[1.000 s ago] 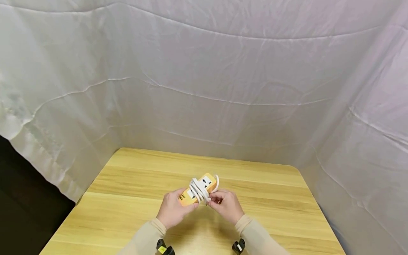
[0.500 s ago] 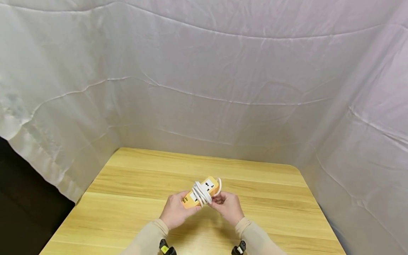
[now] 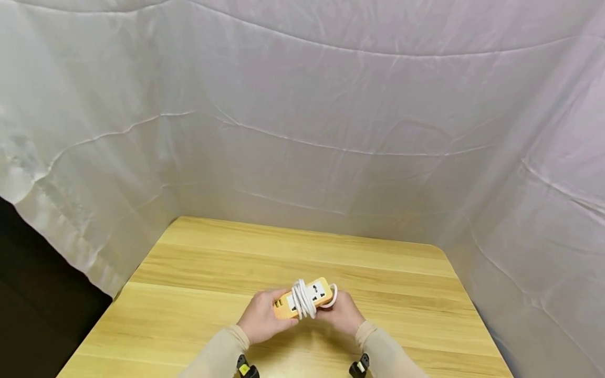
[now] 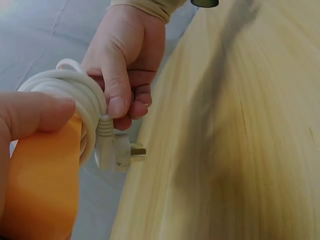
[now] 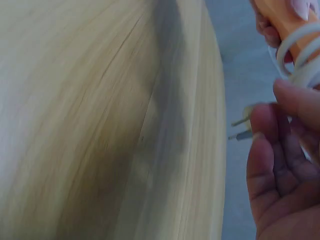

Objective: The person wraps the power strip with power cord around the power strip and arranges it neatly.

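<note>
My left hand grips the near-left end of an orange power strip with white socket faces. White cord is wound in several turns round the strip's middle, and a loop of it stands out at the right end. At the right side, my right hand pinches the cord close to its plug. In the left wrist view the white plug hangs below the right thumb, prongs pointing away from the strip. Fingers partly cover the plug in the right wrist view. The strip is held above the table.
A light wood table lies beneath the hands. Pale grey curtains enclose the back and sides. A dark area shows at the lower left. Small black devices sit by both wrists.
The power strip has come nearer to me and slightly right, and turned to lie more level. My right hand has shifted lower, its fingers now mostly hidden behind the strip and cord.
</note>
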Demonstrator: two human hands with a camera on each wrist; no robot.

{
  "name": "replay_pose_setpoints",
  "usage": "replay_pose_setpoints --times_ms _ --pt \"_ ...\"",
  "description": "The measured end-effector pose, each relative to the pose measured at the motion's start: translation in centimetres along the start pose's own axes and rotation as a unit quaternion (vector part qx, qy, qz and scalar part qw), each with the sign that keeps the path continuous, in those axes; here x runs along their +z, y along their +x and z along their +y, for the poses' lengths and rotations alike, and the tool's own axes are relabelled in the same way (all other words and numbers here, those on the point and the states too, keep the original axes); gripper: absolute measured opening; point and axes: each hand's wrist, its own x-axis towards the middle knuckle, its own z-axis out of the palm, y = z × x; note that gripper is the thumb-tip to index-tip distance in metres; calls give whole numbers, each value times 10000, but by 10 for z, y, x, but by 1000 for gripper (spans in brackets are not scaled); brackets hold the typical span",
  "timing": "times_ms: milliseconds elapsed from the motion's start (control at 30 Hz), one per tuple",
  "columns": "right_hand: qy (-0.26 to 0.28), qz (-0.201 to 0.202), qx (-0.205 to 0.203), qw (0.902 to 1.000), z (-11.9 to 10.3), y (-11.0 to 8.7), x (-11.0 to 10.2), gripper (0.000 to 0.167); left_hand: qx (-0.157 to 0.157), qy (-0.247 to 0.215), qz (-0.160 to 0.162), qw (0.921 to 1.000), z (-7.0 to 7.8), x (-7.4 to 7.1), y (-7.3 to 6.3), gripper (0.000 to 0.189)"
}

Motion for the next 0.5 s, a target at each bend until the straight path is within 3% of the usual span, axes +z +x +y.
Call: replay_pose_setpoints --times_ms 200,333,500 --pt "-188 -168 -394 9989 10 1 -1 36 -53 71 -173 9998 -4 0 -1 65" --pt "-81 -67 -316 9994 11 -1 0 38 -63 188 -326 9993 -6 0 -1 70" --pt "-159 72 -972 9951 21 -2 0 47 260 290 -721 9966 -9 0 -2 72"
